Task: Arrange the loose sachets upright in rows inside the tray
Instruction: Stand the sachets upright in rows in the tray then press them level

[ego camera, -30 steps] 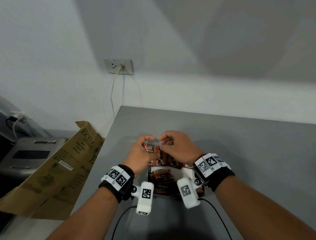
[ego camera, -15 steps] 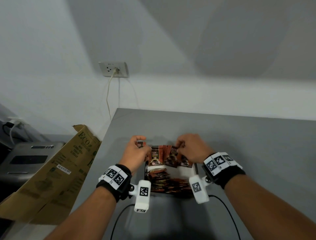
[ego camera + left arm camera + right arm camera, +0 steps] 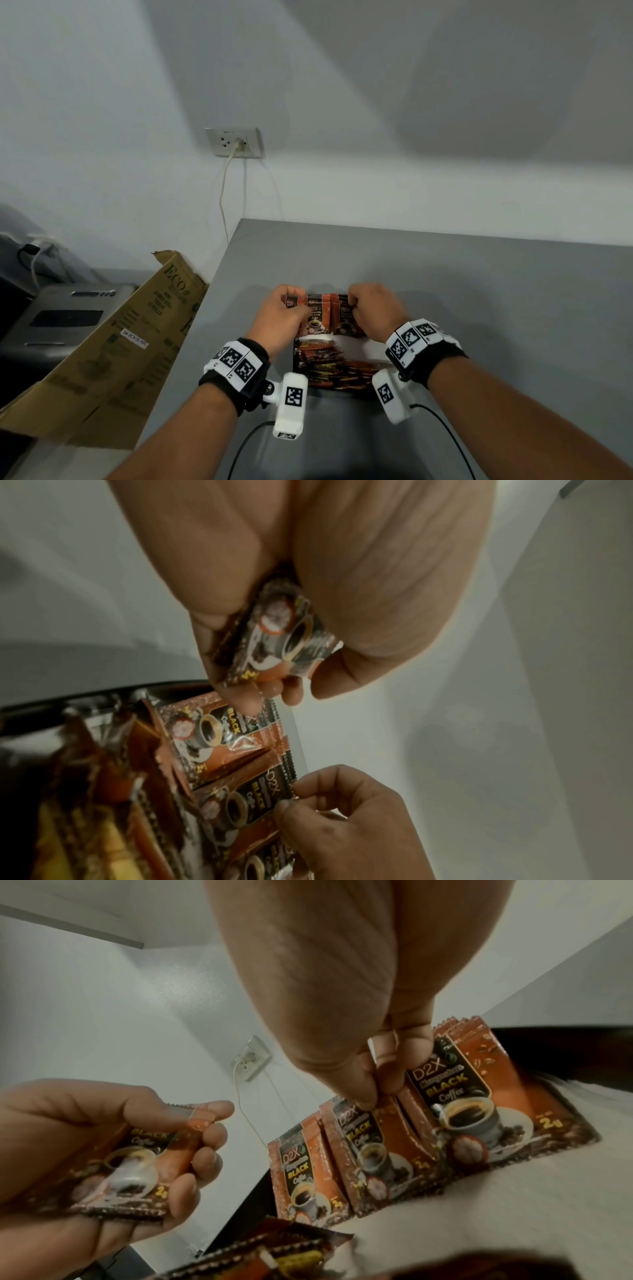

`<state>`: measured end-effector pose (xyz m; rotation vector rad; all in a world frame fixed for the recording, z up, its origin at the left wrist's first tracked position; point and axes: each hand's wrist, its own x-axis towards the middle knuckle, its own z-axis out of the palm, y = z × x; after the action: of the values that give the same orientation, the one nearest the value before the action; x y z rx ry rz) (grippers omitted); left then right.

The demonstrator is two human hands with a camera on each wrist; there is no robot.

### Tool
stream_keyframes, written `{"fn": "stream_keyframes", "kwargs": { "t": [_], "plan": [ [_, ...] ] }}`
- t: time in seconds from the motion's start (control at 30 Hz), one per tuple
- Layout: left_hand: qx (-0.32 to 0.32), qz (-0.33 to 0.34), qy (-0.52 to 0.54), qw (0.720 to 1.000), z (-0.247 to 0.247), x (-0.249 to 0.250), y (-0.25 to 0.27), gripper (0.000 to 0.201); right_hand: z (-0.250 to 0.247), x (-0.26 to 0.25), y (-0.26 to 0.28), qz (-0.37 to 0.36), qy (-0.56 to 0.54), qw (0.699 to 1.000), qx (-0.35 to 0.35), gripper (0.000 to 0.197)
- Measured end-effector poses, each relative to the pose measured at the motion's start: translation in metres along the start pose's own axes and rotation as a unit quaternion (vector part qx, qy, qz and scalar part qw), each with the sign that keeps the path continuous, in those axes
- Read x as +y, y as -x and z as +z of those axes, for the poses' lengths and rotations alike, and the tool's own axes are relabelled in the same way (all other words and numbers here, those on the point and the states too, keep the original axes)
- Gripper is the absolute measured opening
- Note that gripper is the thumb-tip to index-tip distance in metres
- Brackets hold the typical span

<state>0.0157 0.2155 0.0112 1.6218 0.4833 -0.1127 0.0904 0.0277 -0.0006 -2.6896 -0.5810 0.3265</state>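
A dark-rimmed tray (image 3: 361, 346) with a white floor sits on the grey table. Orange-brown coffee sachets stand upright in a row (image 3: 317, 317) along its far end. Loose sachets (image 3: 334, 370) lie heaped at its near end. My left hand (image 3: 294, 303) grips one sachet (image 3: 130, 1161) just left of the row, curled fingers around it (image 3: 281, 631). My right hand (image 3: 377, 1093) pinches the top edge of a standing sachet (image 3: 368, 1139) in the middle of the row, thumb against fingers.
The table's left edge runs close beside the tray. A cardboard box (image 3: 113, 346) leans below that edge, with a grey appliance (image 3: 65, 315) behind it. A wall socket (image 3: 234, 142) with a hanging cord lies beyond. Bare grey tabletop (image 3: 496, 308) stretches right.
A second ago both hands met on one sachet above the tray. They have parted: the left hand keeps a sachet by the row's left end, the right hand now pinches a standing sachet.
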Motion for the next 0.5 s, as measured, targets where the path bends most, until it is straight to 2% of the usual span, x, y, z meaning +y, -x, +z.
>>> {"fn": "stream_keyframes", "kwargs": {
  "t": [0.5],
  "plan": [
    [-0.018, -0.005, -0.011, 1.000, 0.0087, 0.0034, -0.0005, 0.025, 0.0016, 0.0032, 0.0009, 0.009, -0.033, 0.999, 0.005, 0.015]
  ]
}}
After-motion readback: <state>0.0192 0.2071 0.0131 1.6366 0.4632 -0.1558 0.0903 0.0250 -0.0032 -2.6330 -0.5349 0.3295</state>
